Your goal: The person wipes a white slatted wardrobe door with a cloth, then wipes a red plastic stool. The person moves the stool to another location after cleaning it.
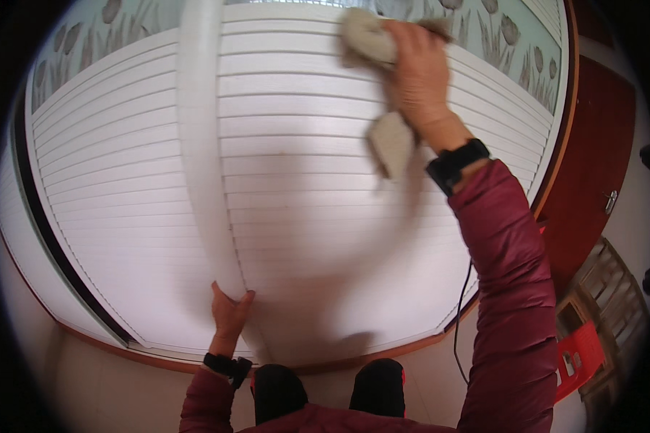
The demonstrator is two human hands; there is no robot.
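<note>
My right hand [421, 73] grips a beige cloth [365, 38] and presses it near the upper part of a white slatted door panel [292, 162]. A loose end of the cloth hangs below the wrist, slightly blurred. Lower down, my left hand [230, 314] has its thumb and fingers spread around the white upright door frame [199, 108]; the palm side is hidden. Both wrists wear black straps. Above the slats runs a frosted glass band with grey tulip patterns [509, 30].
Right of the panels stands a reddish-brown door [596, 162] with a metal handle [611, 201]. A red plastic container [579, 357] and a wooden slatted item [609, 292] sit at the lower right. A black cable [457, 330] hangs near my right sleeve. A brown sill [357, 361] edges the panels.
</note>
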